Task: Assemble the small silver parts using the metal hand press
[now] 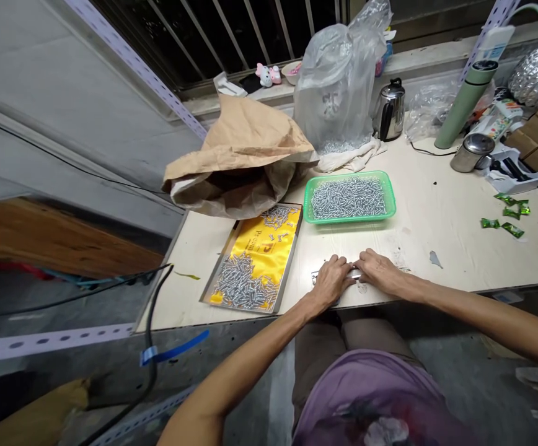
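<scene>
At the table's front edge my left hand [331,280] and my right hand [379,271] are close together with fingers closed. Between their fingertips shows a small silvery piece [354,273], pinched from both sides; its kind is too small to make out. A thin strip with dark marks [314,277] sticks out beside my left hand, mostly covered by it. Beyond my hands, a green plastic basket [349,218] is filled with small metal screws [348,197]. To the left lies a shallow tray [291,263] with a yellow lining and two heaps of screws [245,284].
A brown paper sack [250,139] gapes behind the tray. Further back stand a clear plastic bag [334,93], a steel kettle [391,111], a green flask [467,105] and a metal cup [472,153]. Green-wrapped sweets [512,230] lie at the right.
</scene>
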The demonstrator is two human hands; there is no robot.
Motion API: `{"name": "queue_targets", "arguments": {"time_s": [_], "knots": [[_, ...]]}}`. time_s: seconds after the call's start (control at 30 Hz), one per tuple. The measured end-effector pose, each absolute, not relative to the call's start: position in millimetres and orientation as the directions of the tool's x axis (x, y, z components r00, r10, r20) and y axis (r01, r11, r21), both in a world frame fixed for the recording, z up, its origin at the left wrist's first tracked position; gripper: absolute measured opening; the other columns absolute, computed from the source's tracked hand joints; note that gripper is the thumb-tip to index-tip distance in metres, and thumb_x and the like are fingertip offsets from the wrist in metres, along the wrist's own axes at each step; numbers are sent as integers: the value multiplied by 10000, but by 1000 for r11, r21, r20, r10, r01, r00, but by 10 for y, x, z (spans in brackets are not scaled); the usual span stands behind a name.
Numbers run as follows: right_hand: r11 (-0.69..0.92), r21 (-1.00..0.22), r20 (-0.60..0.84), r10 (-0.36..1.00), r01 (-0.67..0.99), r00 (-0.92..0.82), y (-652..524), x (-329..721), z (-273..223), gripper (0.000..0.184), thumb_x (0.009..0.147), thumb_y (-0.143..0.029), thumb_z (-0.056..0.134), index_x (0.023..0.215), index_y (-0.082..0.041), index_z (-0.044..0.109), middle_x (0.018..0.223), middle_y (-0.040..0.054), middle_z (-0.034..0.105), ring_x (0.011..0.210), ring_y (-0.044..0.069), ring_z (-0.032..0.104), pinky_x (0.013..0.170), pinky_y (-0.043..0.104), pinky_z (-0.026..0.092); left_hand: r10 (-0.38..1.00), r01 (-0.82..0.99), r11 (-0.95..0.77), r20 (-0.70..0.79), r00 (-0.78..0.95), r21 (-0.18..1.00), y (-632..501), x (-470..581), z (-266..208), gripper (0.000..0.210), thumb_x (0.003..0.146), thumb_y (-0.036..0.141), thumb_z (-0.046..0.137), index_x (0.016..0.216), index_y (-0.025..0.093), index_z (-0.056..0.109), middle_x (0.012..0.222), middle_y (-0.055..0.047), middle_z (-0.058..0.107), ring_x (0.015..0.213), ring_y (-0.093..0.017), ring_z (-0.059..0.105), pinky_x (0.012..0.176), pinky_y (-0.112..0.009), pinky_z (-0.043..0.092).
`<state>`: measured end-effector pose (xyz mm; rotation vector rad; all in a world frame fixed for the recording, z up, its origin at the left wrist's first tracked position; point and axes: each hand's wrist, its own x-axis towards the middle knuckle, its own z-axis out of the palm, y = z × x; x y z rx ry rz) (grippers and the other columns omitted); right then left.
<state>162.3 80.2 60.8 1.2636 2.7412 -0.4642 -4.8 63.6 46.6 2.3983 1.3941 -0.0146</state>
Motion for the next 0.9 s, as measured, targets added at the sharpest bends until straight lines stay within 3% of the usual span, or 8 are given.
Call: {"name": "queue_targets", "arguments": {"time_s": [0.23, 0.37, 0.5, 0.57, 0.67, 0.73, 0.83, 0.9], "knots": [[635, -278, -201, 695, 721, -690, 865, 1614, 561, 96, 901, -149, 570, 851, -132, 651, 862, 70, 623, 870, 186, 535, 730, 274, 412, 879, 868, -378, -170, 446, 320, 632, 0, 381, 105, 895, 246, 562, 880, 175, 638, 869, -61, 601, 932, -223, 538, 766, -326, 452], [623, -276, -143, 726, 732, -672, 845, 1650, 575, 92, 882, -147, 590, 947, -126, 651, 924, 88, 626, 914, 202, 534, 767, 287, 439, 893, 878, -374, -141, 428, 299, 624, -9, 350, 138, 883, 253, 575, 983, 173, 626, 941, -76, 628, 972, -238, 557, 810, -355, 483], [679, -327, -76, 674, 657, -735, 951, 1791, 595, 508, 761, -289, 752, 1191, -94, 566, 1109, 149, 597, 1023, 251, 512, 857, 342, 454, 922, 852, -377, 63, 381, 364, 474, -19, 193, 400, 875, 261, 581, 1257, 174, 497, 1275, -141, 559, 1188, -271, 514, 969, -447, 460], [706, -358, -78, 629, 611, -773, 1039, 1862, 582, 612, 752, -366, 753, 1250, -90, 528, 1153, 170, 583, 1039, 268, 516, 863, 364, 454, 915, 825, -403, 170, 366, 396, 334, 23, 86, 456, 897, 255, 541, 1330, 166, 430, 1390, -173, 475, 1309, -288, 430, 1042, -491, 407], [711, -353, -48, 636, 609, -770, 1169, 1880, 541, 409, 872, -304, 606, 1235, -123, 549, 1102, 149, 608, 991, 252, 538, 825, 357, 448, 890, 779, -456, 236, 391, 430, 122, 148, -33, 475, 925, 316, 496, 1364, 164, 398, 1425, -185, 444, 1374, -288, 357, 1079, -506, 373], [686, -303, -45, 683, 661, -729, 1249, 1812, 536, 232, 911, -199, 510, 1099, -128, 625, 1015, 126, 630, 946, 233, 542, 805, 336, 432, 881, 760, -473, 228, 415, 445, 28, 232, -61, 483, 924, 381, 493, 1351, 166, 422, 1408, -180, 471, 1373, -286, 360, 1096, -512, 349], [624, -179, -71, 763, 761, -642, 1344, 1620, 602, 209, 920, -152, 463, 910, -125, 671, 931, 115, 635, 910, 229, 529, 789, 332, 402, 885, 760, -465, 198, 422, 455, -24, 297, -42, 479, 915, 424, 501, 1310, 154, 475, 1376, -173, 508, 1357, -289, 386, 1115, -521, 314], [619, -104, -53, 778, 778, -626, 1345, 1462, 672, 195, 914, -162, 483, 922, -132, 675, 946, 120, 630, 912, 236, 512, 777, 342, 384, 888, 759, -458, 192, 418, 462, -23, 302, -14, 477, 917, 432, 492, 1293, 138, 493, 1379, -175, 504, 1358, -290, 383, 1120, -514, 307]]}}
